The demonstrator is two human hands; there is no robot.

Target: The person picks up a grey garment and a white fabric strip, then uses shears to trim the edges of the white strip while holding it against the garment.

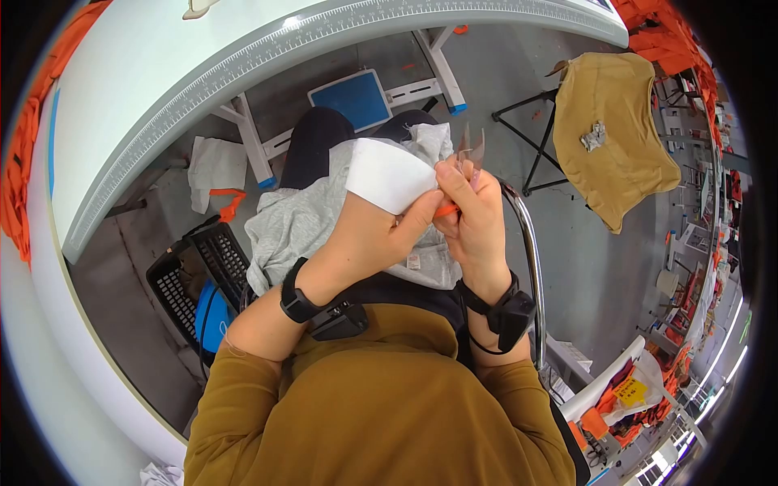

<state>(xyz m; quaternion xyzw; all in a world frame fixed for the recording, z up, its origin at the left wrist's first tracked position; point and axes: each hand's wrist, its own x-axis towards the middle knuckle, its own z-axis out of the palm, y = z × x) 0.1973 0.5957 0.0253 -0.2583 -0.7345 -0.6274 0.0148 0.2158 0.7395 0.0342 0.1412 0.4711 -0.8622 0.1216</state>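
Because the fingers of the left hand (385, 227) lie largely hidden beneath the white piece (389, 174), their full grip cannot be told; its thumb presses near the piece's lower right edge, while the right hand (474, 215) is closed in a pinch at the right corner, the two hands close together. The white piece is above the grey garment (304, 215), which lies bunched across the lap; an orange bit (446, 210) shows between the hands, and a translucent, pointed item (472, 149) rises beside the right fingers, too blurred to name.

Since the pinch takes in only one corner, the smooth-looking piece could twist or slip if either thumb eased; if the pointed item is sharp, a careless turn of the right wrist could catch a finger or the cloth; the garment, loosely heaped, could slide towards the floor (567, 275) if the knees shifted, or snag on the metal chair arm (532, 259) near the right wrist.
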